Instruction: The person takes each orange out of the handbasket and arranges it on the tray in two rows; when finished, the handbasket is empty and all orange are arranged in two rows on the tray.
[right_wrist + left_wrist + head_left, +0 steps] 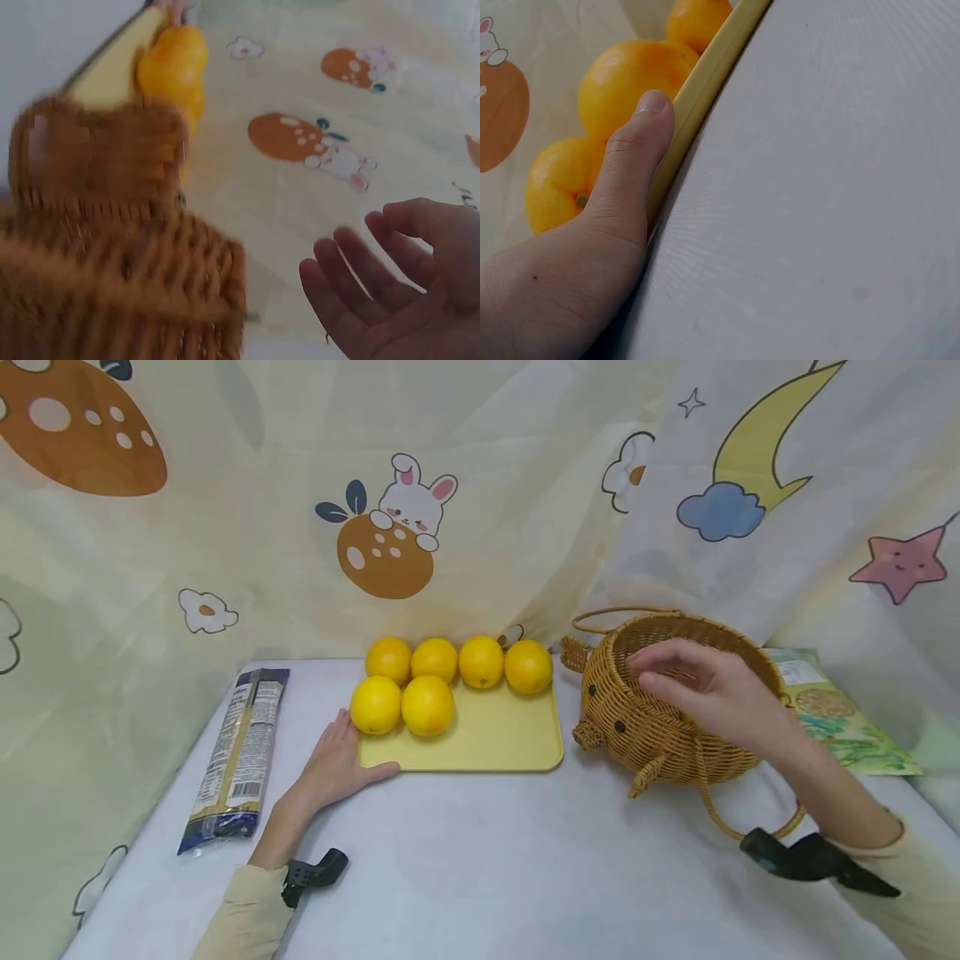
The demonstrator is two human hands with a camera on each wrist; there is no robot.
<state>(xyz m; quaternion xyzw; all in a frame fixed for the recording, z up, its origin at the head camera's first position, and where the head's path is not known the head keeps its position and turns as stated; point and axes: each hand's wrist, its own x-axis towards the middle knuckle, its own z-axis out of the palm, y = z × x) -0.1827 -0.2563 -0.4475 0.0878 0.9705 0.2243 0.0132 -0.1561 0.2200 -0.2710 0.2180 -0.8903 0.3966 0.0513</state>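
Several oranges (428,706) sit on a yellow tray (502,739), in a back row with two in front at the left. My left hand (336,758) rests at the tray's front left corner, fingers straight along its side and thumb along the front rim. In the left wrist view that thumb (634,161) lies against the tray edge, close by the oranges. My right hand (712,693) hovers over the mouth of a pig-shaped wicker basket (660,747), fingers loosely bent and holding nothing. A bit of yellow shows in the basket beneath it.
A long plastic packet (236,752) with a dark blue end lies left of the tray. Behind the basket at the right is a flat green and yellow bag (847,714). The basket's handle (708,797) loops onto the table. A printed curtain (517,510) hangs behind.
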